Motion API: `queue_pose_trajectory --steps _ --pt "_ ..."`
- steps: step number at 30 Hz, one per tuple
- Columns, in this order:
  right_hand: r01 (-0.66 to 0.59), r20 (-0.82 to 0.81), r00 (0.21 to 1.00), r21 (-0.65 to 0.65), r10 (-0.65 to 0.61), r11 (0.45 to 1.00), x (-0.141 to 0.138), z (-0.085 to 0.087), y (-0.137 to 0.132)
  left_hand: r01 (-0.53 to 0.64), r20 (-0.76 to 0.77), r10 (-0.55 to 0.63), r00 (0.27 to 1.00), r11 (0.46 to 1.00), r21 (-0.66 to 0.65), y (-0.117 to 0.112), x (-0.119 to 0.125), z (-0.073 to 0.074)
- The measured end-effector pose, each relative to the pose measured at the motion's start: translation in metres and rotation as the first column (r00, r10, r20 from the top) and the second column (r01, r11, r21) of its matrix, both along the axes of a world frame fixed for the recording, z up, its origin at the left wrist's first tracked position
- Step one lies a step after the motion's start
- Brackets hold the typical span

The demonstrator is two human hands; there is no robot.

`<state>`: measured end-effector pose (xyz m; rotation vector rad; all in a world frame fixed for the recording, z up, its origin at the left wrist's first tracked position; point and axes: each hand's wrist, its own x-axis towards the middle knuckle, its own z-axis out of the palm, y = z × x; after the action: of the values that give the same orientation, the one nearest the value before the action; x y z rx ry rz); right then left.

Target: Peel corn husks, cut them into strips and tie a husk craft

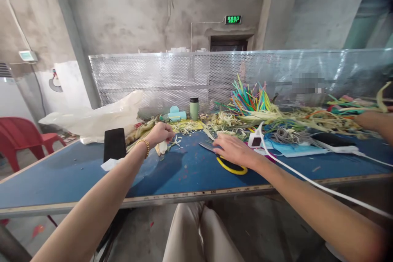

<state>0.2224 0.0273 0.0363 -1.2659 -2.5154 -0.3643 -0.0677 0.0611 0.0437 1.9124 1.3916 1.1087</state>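
Note:
My left hand, with a gold bracelet on the wrist, is curled shut round a pale strip of leaf or husk just above the blue table. My right hand lies palm down with fingers stretched out over a pair of scissors with yellow and black handles; the metal blades stick out to the left of the fingers. Both hands sit at the near edge of a heap of pale straw-like strips.
A black phone stands on the left beside a white plastic bag. A green flask, coloured strips, a white charger and cable, and another person's arm lie to the right. A perforated metal screen backs the table.

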Motion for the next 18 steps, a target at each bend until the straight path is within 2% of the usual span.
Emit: queue_pose_trajectory --steps 4,7,11,14,18 --pt "-0.187 -0.292 0.931 0.138 0.220 0.973 -0.051 0.015 0.022 0.160 -0.145 -0.160 0.976 0.987 -0.010 -0.001 0.013 0.010" --pt "-0.274 -0.379 0.881 0.081 0.284 0.958 -0.078 0.019 0.037 0.139 -0.216 -0.127 0.968 0.989 0.041 -0.006 0.016 0.020" --pt "-0.245 -0.511 0.818 0.107 0.265 0.964 -0.086 0.017 0.051 0.136 -0.258 -0.106 0.960 0.986 0.099 -0.008 0.014 0.025" --pt "-0.275 -0.497 0.815 0.117 0.296 0.954 -0.087 0.014 0.059 0.131 -0.288 -0.077 0.955 0.976 0.173 -0.006 0.016 0.023" --pt "-0.307 -0.517 0.800 0.085 0.306 0.948 -0.092 0.013 0.065 0.057 -0.293 0.021 0.956 0.965 0.257 -0.008 0.023 0.025"
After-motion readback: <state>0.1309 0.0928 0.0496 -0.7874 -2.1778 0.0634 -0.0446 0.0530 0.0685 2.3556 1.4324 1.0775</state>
